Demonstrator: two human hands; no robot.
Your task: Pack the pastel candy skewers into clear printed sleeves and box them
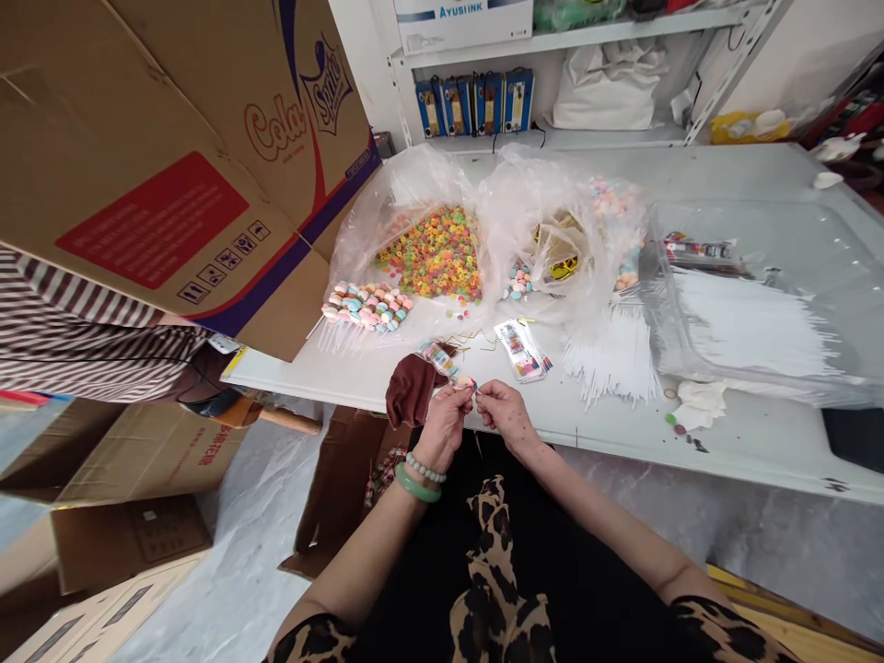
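Note:
My left hand (446, 422), with a green bangle and a beaded bracelet at its wrist, is closed in a pinch at the table's front edge. Right beside it, my right hand (505, 414) pinches too, fingertips nearly meeting the left ones. A small colourful bit shows between them, too small to name. Just beyond my left hand lies a clear packet of pastel candy (437, 356), next to a crumpled brown cloth (409, 390). Past my right hand are a stack of printed cards (519, 348) and some gold twist ties (476, 343).
Beyond lie a bag of ring candies (442, 258), candy sticks (367, 307) and white sticks (614, 354). A clear tray (760, 368) with more white sticks stands right. A large carton (158, 120) looms left, with a person in striped clothing (89, 331) behind. An open box (331, 497) sits below.

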